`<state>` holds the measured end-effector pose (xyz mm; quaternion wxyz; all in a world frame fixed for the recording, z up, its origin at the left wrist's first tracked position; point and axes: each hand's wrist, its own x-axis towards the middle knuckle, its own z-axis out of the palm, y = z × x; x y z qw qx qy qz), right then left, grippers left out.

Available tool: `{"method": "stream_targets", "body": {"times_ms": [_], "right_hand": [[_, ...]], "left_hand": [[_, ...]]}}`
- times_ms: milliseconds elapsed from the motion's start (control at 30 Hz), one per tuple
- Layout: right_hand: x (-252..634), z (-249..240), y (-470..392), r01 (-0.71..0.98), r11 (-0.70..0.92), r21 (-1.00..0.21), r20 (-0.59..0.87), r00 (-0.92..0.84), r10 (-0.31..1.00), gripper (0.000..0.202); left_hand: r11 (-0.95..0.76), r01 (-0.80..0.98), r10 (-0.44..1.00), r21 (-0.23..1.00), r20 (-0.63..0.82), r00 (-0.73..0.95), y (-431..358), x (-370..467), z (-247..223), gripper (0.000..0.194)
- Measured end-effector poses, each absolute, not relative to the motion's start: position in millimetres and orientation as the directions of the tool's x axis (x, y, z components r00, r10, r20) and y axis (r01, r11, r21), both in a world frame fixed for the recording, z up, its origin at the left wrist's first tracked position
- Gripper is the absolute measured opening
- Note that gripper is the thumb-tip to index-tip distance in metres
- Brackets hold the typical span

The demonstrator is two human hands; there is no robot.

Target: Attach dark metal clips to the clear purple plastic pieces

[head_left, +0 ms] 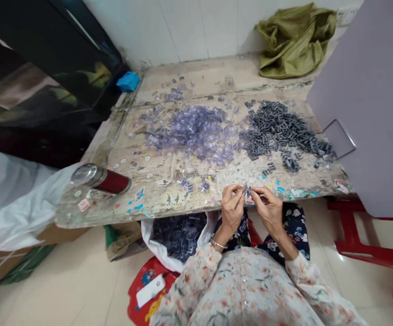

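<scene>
At the table's front edge my left hand and my right hand are close together, fingertips pinched. Between them is a small part, partly clear and partly dark grey; both hands grip it, and my fingers hide some of it. Beyond my hands, to the left, spreads a pile of clear purplish plastic pieces. A heap of small dark grey plastic parts lies to the right of it. A few grey parts lie nearer to my right hand.
A red flask lies at the table's left. Below the edge stands a white sack full of dark pieces. A red stool bears a white device. An olive cloth bag sits at the back; a grey panel borders the right.
</scene>
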<state>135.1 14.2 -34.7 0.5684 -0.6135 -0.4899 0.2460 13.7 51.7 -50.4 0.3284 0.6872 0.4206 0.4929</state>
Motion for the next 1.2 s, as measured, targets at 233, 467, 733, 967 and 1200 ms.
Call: {"method": "stream_targets", "body": {"times_ms": [233,467,733,967,1200], "right_hand": [[150.3,-65.5,24.5,0.516,0.204,-0.832,0.366,0.233,0.901,0.015],[161.1,-82.7,27.4,0.625,0.289,-0.725,0.432,0.086,0.898,0.02],[152.1,-82.8,17.6,0.728,0.217,-0.651,0.405,0.091,0.91,0.018],[152.3,-88.1,14.0,0.748,0.205,-0.632,0.397,0.086,0.914,0.019],[147.5,-88.1,13.6,0.754,0.195,-0.627,0.383,0.081,0.92,0.02]], "left_hand": [[-0.173,0.098,0.929,0.98,0.13,0.347,68.6,0.0,-62.6,0.018],[-0.407,0.369,0.874,0.836,0.238,0.425,68.7,5.9,-71.0,0.019],[-0.463,0.449,0.864,0.764,0.276,0.422,63.5,6.2,-73.4,0.016],[-0.564,0.526,0.802,0.636,0.271,0.532,63.8,3.9,-72.1,0.022],[-0.635,0.59,0.76,0.499,0.265,0.593,62.4,3.9,-77.7,0.025]]}}
